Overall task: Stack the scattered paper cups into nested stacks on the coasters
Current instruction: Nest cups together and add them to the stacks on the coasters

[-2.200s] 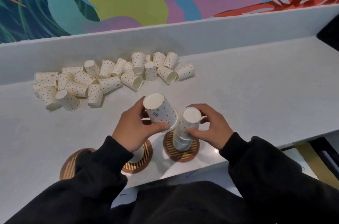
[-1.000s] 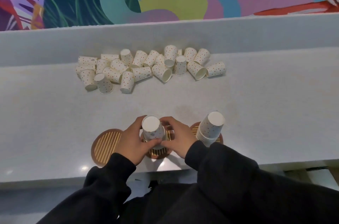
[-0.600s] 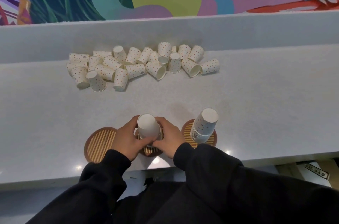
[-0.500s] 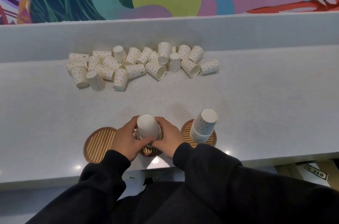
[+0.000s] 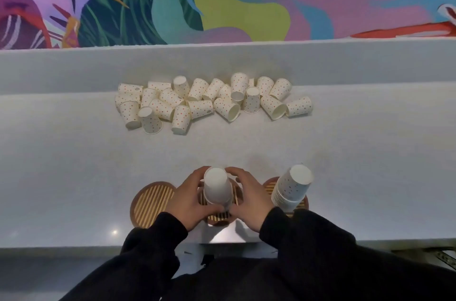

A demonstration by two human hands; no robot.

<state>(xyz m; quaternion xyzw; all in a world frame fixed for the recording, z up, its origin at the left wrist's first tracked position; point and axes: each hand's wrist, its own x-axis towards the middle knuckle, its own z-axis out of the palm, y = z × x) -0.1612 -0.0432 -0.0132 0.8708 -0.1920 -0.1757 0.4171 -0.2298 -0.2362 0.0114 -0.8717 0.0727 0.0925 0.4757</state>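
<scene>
Three round striped wooden coasters lie along the counter's near edge. On the middle coaster (image 5: 218, 217) stands an upside-down stack of paper cups (image 5: 217, 187). My left hand (image 5: 188, 198) and my right hand (image 5: 250, 199) curl around that stack from either side. The right coaster (image 5: 270, 186) carries a taller upside-down nested stack (image 5: 292, 188), leaning slightly. The left coaster (image 5: 151, 203) has nothing on it. Several dotted loose cups (image 5: 209, 102) lie scattered in a row at the back of the counter.
A raised grey ledge (image 5: 222, 63) runs behind the loose cups, with a colourful mural above it. The counter's front edge (image 5: 74, 247) lies just below the coasters. My dark sleeves fill the bottom of the view.
My left hand brought a cup down onto the middle coaster's stack and my right hand moved over from the right stack. In the last half second both hands stay around the middle stack.
</scene>
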